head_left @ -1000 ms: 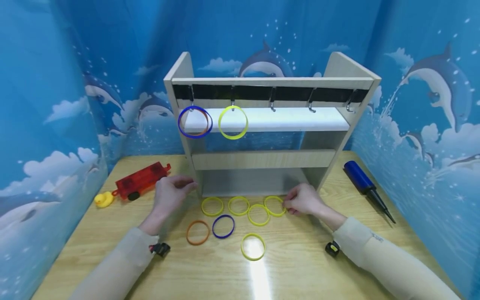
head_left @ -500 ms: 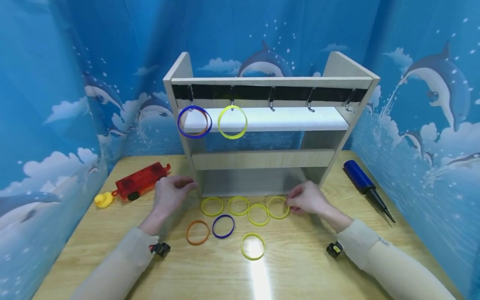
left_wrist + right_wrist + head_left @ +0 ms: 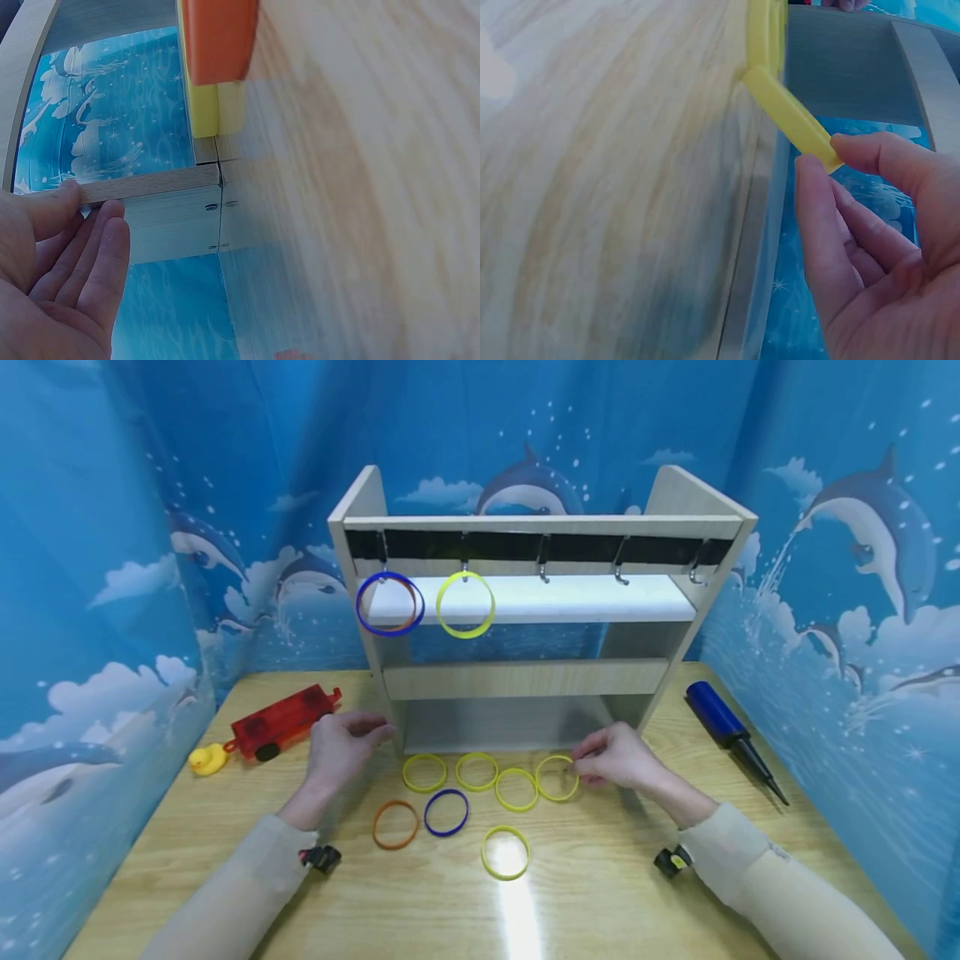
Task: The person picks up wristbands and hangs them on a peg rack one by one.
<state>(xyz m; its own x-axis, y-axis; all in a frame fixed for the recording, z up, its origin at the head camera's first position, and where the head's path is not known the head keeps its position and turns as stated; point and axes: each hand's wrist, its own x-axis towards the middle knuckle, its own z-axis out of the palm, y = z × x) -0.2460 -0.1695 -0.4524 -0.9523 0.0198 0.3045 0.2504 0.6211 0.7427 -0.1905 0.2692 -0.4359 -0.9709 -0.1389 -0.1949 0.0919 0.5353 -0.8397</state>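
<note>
My right hand (image 3: 617,758) pinches a yellow plastic ring (image 3: 537,779) by its right edge, between thumb and fingertips. The right wrist view shows the held yellow ring (image 3: 791,112) slanting up from the table. My left hand (image 3: 343,752), fingers loosely bent, is at the rack's left side panel; whether it touches the panel is unclear. Other yellow rings (image 3: 424,790) lie in front of the wooden rack (image 3: 525,678), with an orange ring (image 3: 377,835) and a blue ring (image 3: 447,834). From the rack's hooks hang a blue ring (image 3: 358,610), an orange one behind it, and a yellow ring (image 3: 465,635).
At the left lies a red toy wagon (image 3: 281,720) beside a yellow rubber duck (image 3: 207,760). A blue hand pump (image 3: 718,714) with a black nozzle lies right of the rack. Hooks (image 3: 622,578) line the rack's black strip. A dolphin-print curtain (image 3: 262,460) surrounds the table.
My right hand has moved slightly right, drawing the pinched yellow ring a little right and toward me. My left hand has stayed in place.
</note>
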